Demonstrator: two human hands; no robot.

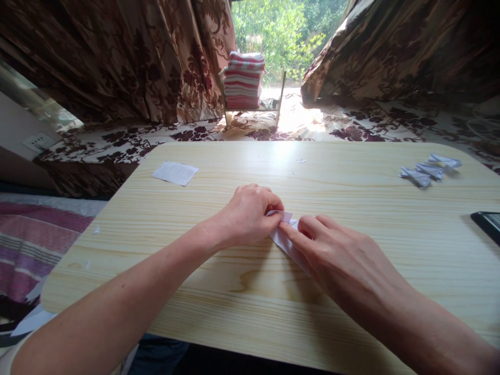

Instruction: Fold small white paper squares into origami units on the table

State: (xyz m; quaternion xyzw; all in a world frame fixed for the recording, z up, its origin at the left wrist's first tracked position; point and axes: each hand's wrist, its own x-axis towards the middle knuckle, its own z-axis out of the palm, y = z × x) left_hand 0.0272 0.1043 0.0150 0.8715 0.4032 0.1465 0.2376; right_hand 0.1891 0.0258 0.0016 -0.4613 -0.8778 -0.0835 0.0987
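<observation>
A narrow folded strip of white paper [288, 246] lies slantwise on the wooden table, near its middle. My left hand [253, 212] pinches the strip's far end between thumb and fingers, where a small flap is turned over. Beside it, my right hand [332, 245] presses on the strip, index finger stretched toward the pinched end and the other fingers curled. The palm of my right hand covers part of the paper's near end.
A printed sheet of paper [175, 173] lies at the table's left. Several folded paper pieces [429, 169] sit far right, above a dark-edged object [488, 225]. Paper scraps [96, 229] dot the tabletop [219, 291]. Behind stands a rack [252, 110] with striped folded cloths [244, 80].
</observation>
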